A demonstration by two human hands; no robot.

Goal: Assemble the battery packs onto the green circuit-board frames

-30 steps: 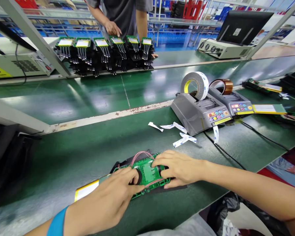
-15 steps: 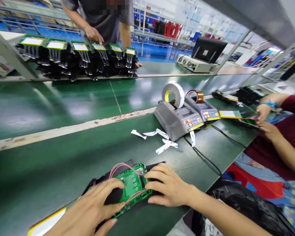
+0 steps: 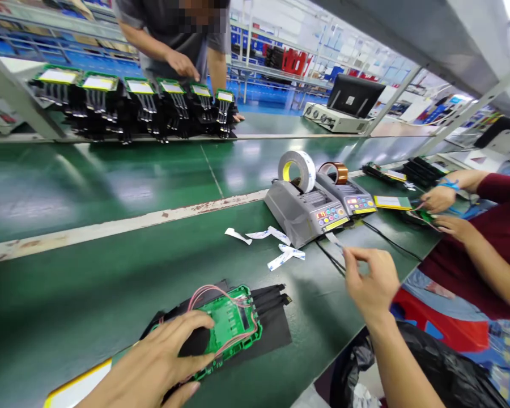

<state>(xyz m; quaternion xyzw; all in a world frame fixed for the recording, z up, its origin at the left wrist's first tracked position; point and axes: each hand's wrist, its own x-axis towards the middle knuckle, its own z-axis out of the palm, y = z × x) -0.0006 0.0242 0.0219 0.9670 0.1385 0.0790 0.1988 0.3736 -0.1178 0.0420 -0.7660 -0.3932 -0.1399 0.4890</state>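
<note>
My left hand [image 3: 165, 354] grips the near-left end of a green plastic housing [image 3: 227, 323], thumb along one side and fingers across the top. Pink wires loop over the housing, and black flat cables [image 3: 272, 297] stick out at its right end. Beneath lies a dark sheet [image 3: 276, 331]. A white battery pack with yellow edges [image 3: 83, 382] shows under my left wrist. To the right, my right hand [image 3: 372, 280] is closed in a pinch on the end of a white tape strip [image 3: 334, 240], which still meets the front of the grey tape dispenser [image 3: 300, 212].
Cut tape strips [image 3: 283, 258] lie before the dispenser. A second dispenser [image 3: 351, 195] holds amber tape. Black cables [image 3: 391, 241] cross the bench. A co-worker's hands [image 3: 444, 209] work at right; another person [image 3: 174, 51] stands behind a row of green-topped units [image 3: 138, 88]. A black bag [image 3: 433, 362] hangs below.
My right hand has left the housing and moved right and up to the tape strip at the dispenser, pinching it. My left hand stays on the housing.
</note>
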